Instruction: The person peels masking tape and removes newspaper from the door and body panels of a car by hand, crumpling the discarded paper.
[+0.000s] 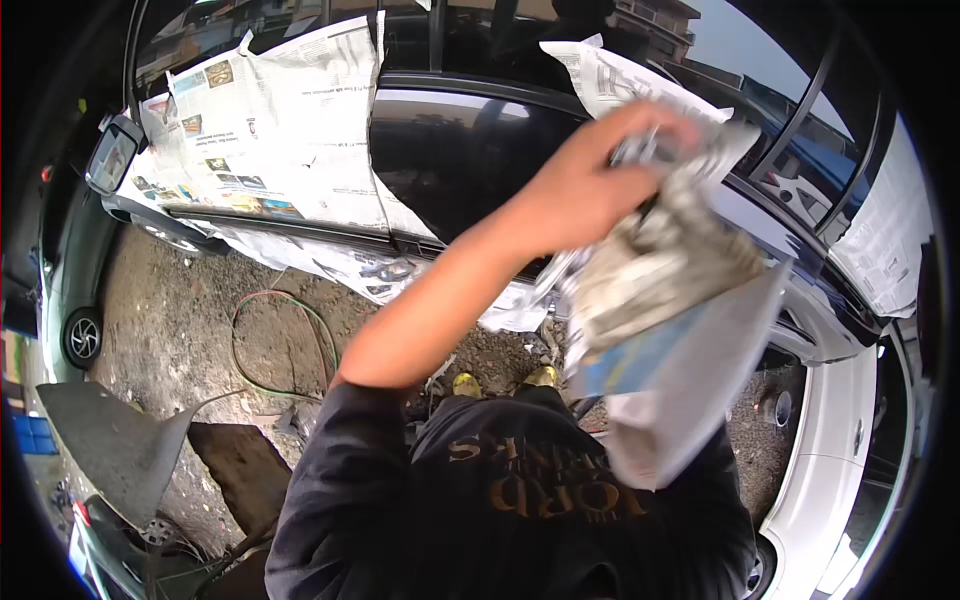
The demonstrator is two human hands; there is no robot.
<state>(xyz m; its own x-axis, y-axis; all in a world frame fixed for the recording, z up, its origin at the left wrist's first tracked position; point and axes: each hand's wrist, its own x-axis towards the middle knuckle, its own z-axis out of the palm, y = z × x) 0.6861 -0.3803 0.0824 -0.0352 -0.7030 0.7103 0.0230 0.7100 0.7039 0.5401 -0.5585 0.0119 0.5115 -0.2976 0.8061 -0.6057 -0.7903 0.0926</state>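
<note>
Head view — newspaper [668,275], crumpled, in left hand [610,180]

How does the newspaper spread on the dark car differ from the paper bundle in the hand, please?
The spread newspaper lies mostly flat against the dark car; the paper bundle hangs crumpled from the left hand. The spread newspaper shows small pictures clearly; the paper bundle is blurred. Both look printed.

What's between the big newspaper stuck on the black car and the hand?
A bare black panel separates newspaper and left hand in the head view.
</note>
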